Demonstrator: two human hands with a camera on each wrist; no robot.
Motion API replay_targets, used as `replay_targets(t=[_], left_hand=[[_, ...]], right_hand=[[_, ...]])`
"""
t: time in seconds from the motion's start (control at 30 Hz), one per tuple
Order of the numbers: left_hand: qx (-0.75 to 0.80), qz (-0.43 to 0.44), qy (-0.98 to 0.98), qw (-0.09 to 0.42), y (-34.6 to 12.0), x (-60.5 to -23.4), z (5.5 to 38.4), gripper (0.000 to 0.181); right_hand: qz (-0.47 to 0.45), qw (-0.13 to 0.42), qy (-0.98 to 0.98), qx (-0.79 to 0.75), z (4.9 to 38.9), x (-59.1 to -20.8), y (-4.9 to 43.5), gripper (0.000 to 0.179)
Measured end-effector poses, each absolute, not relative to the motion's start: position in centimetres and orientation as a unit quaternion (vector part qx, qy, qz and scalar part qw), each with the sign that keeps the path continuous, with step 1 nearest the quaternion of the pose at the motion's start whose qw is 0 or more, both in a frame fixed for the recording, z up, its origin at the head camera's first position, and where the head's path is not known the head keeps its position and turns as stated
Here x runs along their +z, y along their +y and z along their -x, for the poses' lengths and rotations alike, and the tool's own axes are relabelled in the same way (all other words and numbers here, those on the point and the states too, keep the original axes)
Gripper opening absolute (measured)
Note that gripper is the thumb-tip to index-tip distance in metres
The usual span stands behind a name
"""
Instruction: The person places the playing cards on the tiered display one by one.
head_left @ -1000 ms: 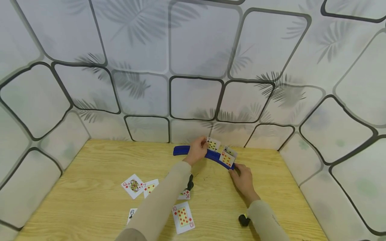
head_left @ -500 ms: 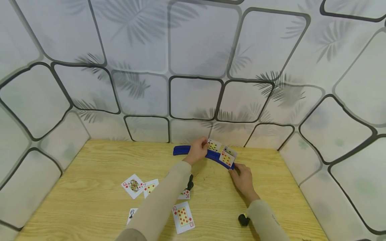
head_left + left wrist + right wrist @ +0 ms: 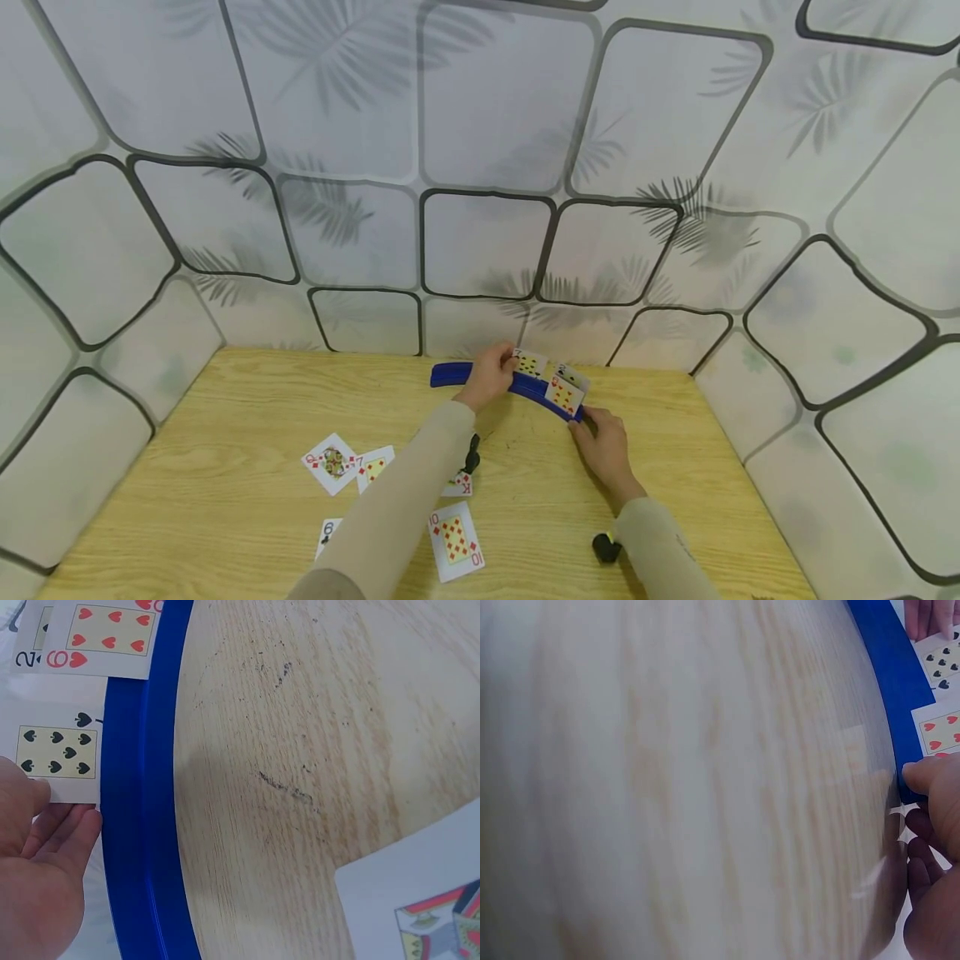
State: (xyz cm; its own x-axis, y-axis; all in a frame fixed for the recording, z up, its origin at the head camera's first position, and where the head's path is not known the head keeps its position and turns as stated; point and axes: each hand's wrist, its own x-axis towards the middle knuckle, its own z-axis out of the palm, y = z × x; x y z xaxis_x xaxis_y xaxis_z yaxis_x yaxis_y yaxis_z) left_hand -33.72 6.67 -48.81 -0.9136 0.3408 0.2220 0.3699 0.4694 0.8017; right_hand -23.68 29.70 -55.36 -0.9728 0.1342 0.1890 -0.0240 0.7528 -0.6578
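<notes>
Once lowered slightly since half a second earlier, held the white, rectangular paper seven-of-spades card at the curved blue plastic rack, seemingly close to seated; pinched its side edge with the left hand; gripped the rack's right end with the right hand, stretching both forearms forward.

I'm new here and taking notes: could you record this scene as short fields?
Left-hand grip: pinches the seven of spades
Right-hand grip: holds the blue rack by its end
In rack: six of hearts, overlapping a two
Loose on table: ten of diamonds, queen of diamonds, red seven, king, black-suited card
Left sleeve: partly covers the last three
</notes>
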Motion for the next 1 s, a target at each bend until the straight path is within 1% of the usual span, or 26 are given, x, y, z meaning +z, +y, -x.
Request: replay_targets(t=[0.17, 0.23, 0.33, 0.47, 0.5, 0.53, 0.73, 1.0], left_hand=[[-0.46, 0.209, -0.863, 0.011, 6.6, -48.7, 33.8, 0.025], [-0.455, 0.21, -0.865, 0.009, 6.6, -48.6, 33.8, 0.022], [-0.462, 0.2, -0.864, -0.009, 6.5, -48.4, 33.7, 0.015], [-0.479, 0.181, -0.859, -0.03, 6.1, -48.3, 33.6, 0.036], [-0.483, 0.177, -0.857, -0.032, 6.0, -48.3, 33.6, 0.04], [-0.488, 0.176, -0.854, -0.033, 5.7, -48.3, 33.6, 0.039], [-0.506, 0.177, -0.844, -0.029, 4.3, -48.6, 33.6, 0.037], [-0.491, 0.187, -0.851, -0.004, 2.3, -48.7, 32.6, 0.041]], right_hand=[[0.031, 0.109, -0.93, 0.349, 23.7, -55.4, 29.8, 0.048], [0.032, 0.107, -0.93, 0.351, 23.7, -55.4, 29.8, 0.048], [0.032, 0.105, -0.929, 0.353, 23.6, -55.3, 29.8, 0.048], [0.03, 0.108, -0.929, 0.354, 23.6, -55.2, 29.8, 0.048], [0.028, 0.112, -0.928, 0.353, 23.6, -55.2, 29.8, 0.047], [0.026, 0.115, -0.928, 0.353, 23.6, -55.2, 29.7, 0.047], [0.025, 0.127, -0.93, 0.345, 23.7, -55.1, 29.6, 0.044], [0.032, 0.105, -0.929, 0.355, 23.9, -55.1, 29.8, 0.048]])
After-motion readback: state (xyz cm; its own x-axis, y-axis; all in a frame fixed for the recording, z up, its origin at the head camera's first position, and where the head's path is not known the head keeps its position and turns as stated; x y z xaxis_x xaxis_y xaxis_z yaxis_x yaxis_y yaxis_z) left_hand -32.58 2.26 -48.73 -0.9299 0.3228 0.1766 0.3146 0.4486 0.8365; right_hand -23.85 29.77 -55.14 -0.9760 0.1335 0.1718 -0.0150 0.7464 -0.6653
